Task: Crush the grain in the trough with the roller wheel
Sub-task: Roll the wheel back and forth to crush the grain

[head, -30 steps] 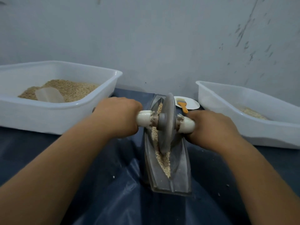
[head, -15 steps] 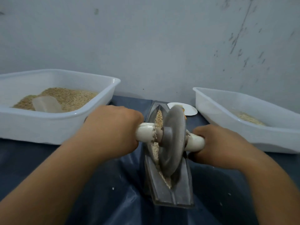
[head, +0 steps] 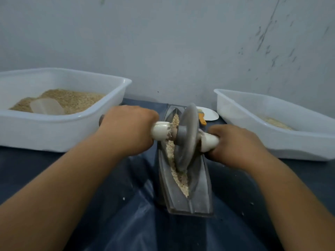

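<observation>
A grey metal trough lies lengthwise on the dark sheet, its groove filled with pale grain. The grey roller wheel stands on edge in the groove near the trough's middle, leaning a little to the right. My left hand grips the white handle on the wheel's left side. My right hand grips the white handle on its right side. The wheel hides the grain under it.
A white tub with grain and a clear scoop stands at the left. Another white tub with a little grain stands at the right. A small white plate with an orange brush lies behind the trough, near the wall.
The wheel rolled toward me along the trough and then back a little toward the far end. Both hands kept their grip on the handles.
</observation>
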The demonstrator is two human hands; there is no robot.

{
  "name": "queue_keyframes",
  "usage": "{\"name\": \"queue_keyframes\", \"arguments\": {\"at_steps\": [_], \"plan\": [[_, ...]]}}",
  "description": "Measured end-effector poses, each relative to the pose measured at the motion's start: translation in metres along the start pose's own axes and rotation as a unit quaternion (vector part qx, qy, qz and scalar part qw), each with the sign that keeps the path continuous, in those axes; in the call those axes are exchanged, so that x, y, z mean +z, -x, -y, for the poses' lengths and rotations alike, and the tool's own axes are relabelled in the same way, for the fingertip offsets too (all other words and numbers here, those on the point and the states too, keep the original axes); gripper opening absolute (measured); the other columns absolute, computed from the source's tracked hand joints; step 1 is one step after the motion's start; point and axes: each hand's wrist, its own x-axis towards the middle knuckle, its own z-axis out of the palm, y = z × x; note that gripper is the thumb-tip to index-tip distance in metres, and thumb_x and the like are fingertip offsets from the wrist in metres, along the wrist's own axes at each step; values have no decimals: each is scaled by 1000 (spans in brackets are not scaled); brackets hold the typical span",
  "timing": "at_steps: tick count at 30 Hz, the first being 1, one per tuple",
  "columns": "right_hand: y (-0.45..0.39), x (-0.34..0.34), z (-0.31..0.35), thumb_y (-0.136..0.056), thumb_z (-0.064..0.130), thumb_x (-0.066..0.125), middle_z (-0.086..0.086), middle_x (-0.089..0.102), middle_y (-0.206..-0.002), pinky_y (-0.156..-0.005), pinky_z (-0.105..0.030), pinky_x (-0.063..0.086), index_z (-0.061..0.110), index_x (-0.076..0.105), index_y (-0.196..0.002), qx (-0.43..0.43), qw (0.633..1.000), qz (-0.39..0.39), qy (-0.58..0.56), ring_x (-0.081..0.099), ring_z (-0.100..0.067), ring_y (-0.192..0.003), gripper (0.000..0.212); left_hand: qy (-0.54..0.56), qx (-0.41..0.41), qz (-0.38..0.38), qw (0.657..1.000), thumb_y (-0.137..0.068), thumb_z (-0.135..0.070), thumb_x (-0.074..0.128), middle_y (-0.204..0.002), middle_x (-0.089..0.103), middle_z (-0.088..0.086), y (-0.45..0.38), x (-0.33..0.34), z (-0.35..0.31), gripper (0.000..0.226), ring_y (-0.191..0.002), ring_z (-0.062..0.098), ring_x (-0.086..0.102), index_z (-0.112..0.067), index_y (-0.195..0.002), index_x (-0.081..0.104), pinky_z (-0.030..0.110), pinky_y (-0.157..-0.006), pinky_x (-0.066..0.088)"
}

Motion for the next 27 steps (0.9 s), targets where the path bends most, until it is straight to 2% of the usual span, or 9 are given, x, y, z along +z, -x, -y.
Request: {"name": "queue_keyframes", "arguments": {"at_steps": [3,6,9,12,14,19,23,25,27], "plan": [[-2,1,3,-71,35,66,8,61,-76,-58,-28,42,28,56,-82,-23,998,-38,36,58,-18,-75,16,25,-17,32,999,-76,-30,61,-74,56,-8,3,3,4,14,-73,17,55,-32,-79,47,30,-66,45],[13,-3,-8,-63,40,67,12,60,-67,-52,-27,42,39,54,-79,-30,999,-6,10,56,-5,-63,21,12,14,-24,1000,-71,-35,62,-65,50,-9,16,3,6,20,-60,11,46,-33,-70,42,26,-51,30],[11,-1,-7,-66,43,67,14,61,-68,-55,-27,42,44,53,-81,-18,1000,3,-19,58,-7,-67,20,3,22,-53,998,-74,-35,61,-62,46,-10,8,5,3,27,-57,10,41,-33,-66,36,26,-51,26],[-1,3,3,-77,37,62,10,57,-75,-60,-29,41,33,55,-87,-18,998,-43,47,53,-18,-74,13,25,-10,1,1000,-78,-31,60,-73,55,-7,0,8,5,22,-68,15,49,-31,-71,39,28,-60,33],[-1,1,3,-76,36,61,10,56,-74,-57,-29,38,33,54,-85,-25,996,-59,57,52,-17,-72,12,39,-18,28,999,-76,-32,61,-74,55,-8,2,8,9,21,-70,15,51,-31,-69,40,28,-59,33],[13,-2,-13,-67,50,68,15,56,-66,-49,-26,29,50,48,-79,-19,999,-29,7,50,0,-63,23,25,8,-30,999,-72,-36,61,-66,52,-10,11,7,11,16,-62,10,50,-33,-75,45,25,-49,28],[0,2,-4,-78,45,65,9,57,-72,-53,-28,33,30,51,-75,-12,997,-62,43,53,-18,-71,21,28,-26,19,999,-78,-30,60,-76,56,-7,3,4,8,12,-71,17,51,-30,-82,48,28,-60,34],[2,-1,-4,-77,43,65,9,57,-70,-52,-27,33,32,52,-75,-13,997,-63,48,52,-14,-67,18,27,-34,45,998,-76,-28,61,-78,57,-7,6,2,11,14,-70,14,52,-31,-83,49,28,-58,34],[12,-6,-11,-69,45,67,10,57,-65,-48,-25,29,44,51,-76,-17,998,-44,40,49,-2,-60,17,20,-28,58,998,-72,-32,62,-74,56,-9,15,-2,16,16,-64,7,49,-35,-77,47,25,-51,31]]}}
